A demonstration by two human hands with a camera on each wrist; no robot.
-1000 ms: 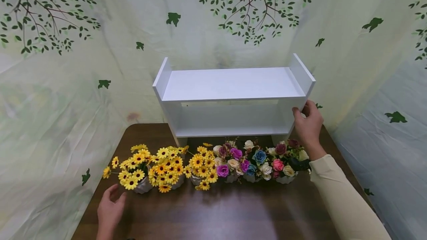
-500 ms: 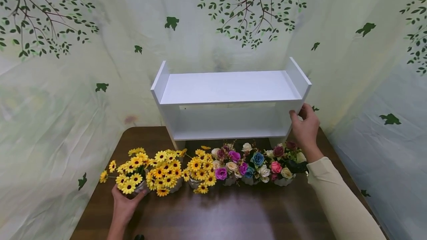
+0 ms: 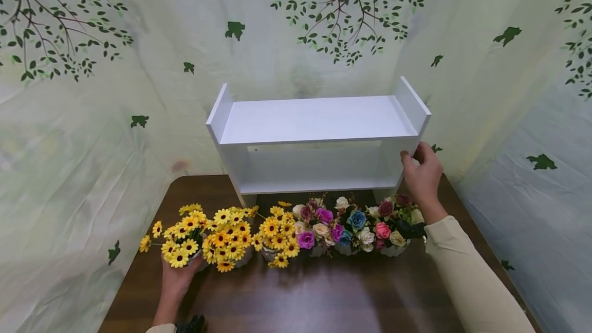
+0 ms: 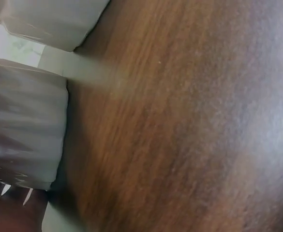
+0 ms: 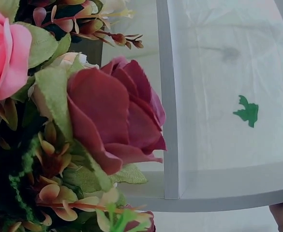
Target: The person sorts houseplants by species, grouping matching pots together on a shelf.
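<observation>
Head view shows the left hand (image 3: 177, 280) with its fingers curled round the white pot of the outermost sunflower pot (image 3: 182, 243), which stands at the left end of a row of flowers on the brown table (image 3: 314, 297). Left wrist view, close and blurred, shows one fingertip at the picture's edge against the pale ribbed side of that pot (image 4: 22, 125), and a second white pot (image 4: 49, 21) just beyond it on the wood grain. Further along the row from those fingers stand two more pots of yellow flowers (image 3: 277, 235), then three pots of mixed roses (image 3: 356, 227) in purple, blue, pink and cream. The right hand (image 3: 423, 176) grips the right side panel of the white two-tier shelf (image 3: 319, 119), thumb on the front edge and fingers wrapped round the outer face; the rose pots lie just below its wrist, and the cream sleeve (image 3: 467, 276) runs back toward the person. Right wrist view shows a dark red rose (image 5: 114, 116) and a pink one (image 5: 6, 53) very near, with the shelf's white boards (image 5: 170, 96) behind them and a fingertip at the lower right corner. Behind the shelf hangs a pale cloth backdrop (image 3: 92, 117) printed with branches and green leaves.
</observation>
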